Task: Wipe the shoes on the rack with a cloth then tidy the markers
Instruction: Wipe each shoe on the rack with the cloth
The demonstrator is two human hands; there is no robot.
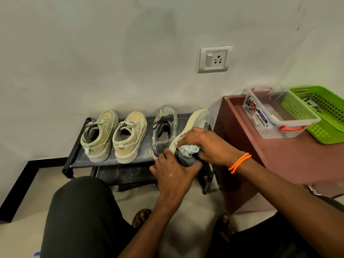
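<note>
- Left hand (175, 172) grips the heel end of the grey shoe (193, 131) at the rack's (78, 161) front right corner, fingers wrapped round it, shoe tipped on its side with the sole facing left.
- Right hand (202, 144) pinches a bunched pale cloth (189, 150) against that heel; fingers curled round the cloth.
- Step: wiping, shoe 4 of 4 by position. Judgement: the other 3 look dusty, so wiping is far from done.
- Next: work the cloth toward the toe, left hand steadying.
- Matching grey shoe (163, 131) just beside it; 2 tan shoes (113, 136) toward the left edge.
- Markers: dark items in the green basket (323, 116) may be them, cannot confirm.
- Clear box (279, 116) label reads "MULTI BOX", roughly; rest illegible.
</note>
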